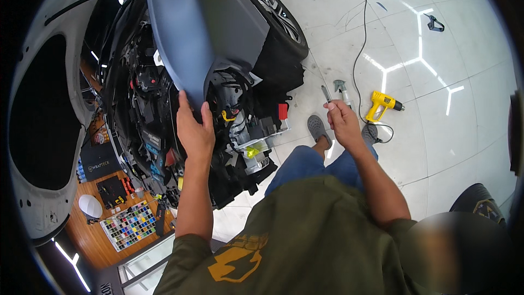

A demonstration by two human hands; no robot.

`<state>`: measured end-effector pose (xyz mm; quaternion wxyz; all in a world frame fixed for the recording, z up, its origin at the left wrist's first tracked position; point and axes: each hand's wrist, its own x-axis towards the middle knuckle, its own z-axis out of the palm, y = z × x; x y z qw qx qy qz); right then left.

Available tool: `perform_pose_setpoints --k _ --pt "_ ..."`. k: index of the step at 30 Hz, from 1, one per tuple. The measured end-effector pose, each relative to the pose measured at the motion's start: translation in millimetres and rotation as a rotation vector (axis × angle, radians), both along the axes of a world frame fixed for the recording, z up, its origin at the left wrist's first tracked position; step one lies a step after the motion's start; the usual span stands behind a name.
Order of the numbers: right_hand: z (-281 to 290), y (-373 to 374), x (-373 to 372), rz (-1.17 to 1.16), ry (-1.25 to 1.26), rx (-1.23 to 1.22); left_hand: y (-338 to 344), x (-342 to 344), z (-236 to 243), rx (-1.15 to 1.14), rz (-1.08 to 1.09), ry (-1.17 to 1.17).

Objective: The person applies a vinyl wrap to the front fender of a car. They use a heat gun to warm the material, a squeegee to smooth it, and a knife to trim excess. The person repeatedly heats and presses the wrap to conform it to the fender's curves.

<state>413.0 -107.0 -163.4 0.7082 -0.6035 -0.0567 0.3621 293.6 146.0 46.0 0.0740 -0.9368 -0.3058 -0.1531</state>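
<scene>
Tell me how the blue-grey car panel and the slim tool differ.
The car panel is broad and curved; the slim tool is narrow and straight. The panel is much larger than the tool. The left hand is spread against the panel's end, while the right hand grips the tool. Both look greyish.

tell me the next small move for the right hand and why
I'd probably bring the right hand, with its slim tool, toward the near tip of the blue-grey car panel: the left hand is at that tip, while the tool is held out over the floor.
</scene>
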Motion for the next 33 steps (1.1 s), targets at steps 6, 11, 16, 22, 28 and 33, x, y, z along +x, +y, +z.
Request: perform_pose_setpoints --k 6,11,16,22,28,33 --pt "-36 0 -30 -0.037 0.177 -0.077 2 12 -10 0.296 -0.021 0.148" --pt "-76 -41 -42 -0.085 0.216 -0.073 1 19 -10 0.487 -0.057 0.220" --pt "-123 -113 -23 -0.129 0.249 -0.148 -24 23 -7 0.170 0.119 0.219" --pt "-161 -190 -14 -0.242 0.330 -0.316 -32 8 14 0.340 -0.040 0.432" --pt "-171 -205 -3 -0.226 0.344 -0.333 -22 9 4 0.502 -0.107 0.534" --pt "-165 -192 9 -0.235 0.323 -0.296 -23 17 -1 0.380 0.027 0.426"
